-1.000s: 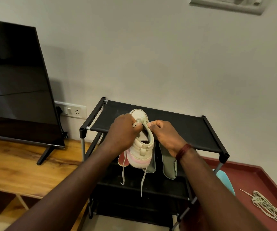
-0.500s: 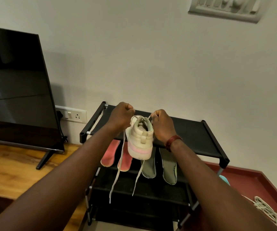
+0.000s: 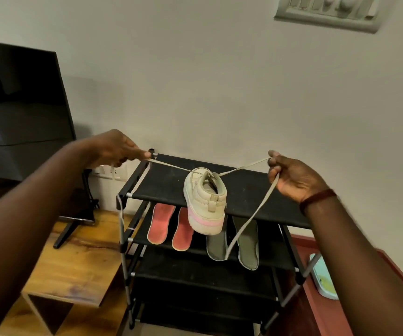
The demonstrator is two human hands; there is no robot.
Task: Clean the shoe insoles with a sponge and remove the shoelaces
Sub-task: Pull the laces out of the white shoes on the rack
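Head view: the shoe (image 3: pixel 205 202) was hung midway between the hands by its lace (image 3: pixel 171 166), one end pinched in the left hand (image 3: pixel 115 147), the other in the right hand (image 3: pixel 295 177)

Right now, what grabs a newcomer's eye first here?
A white shoe with a pink sole stripe, seemingly hanging by its lace in front of a black rack. The left hand and right hand pinch the lace on either side, held wide apart. On the second shelf lie pink insoles and grey insoles.
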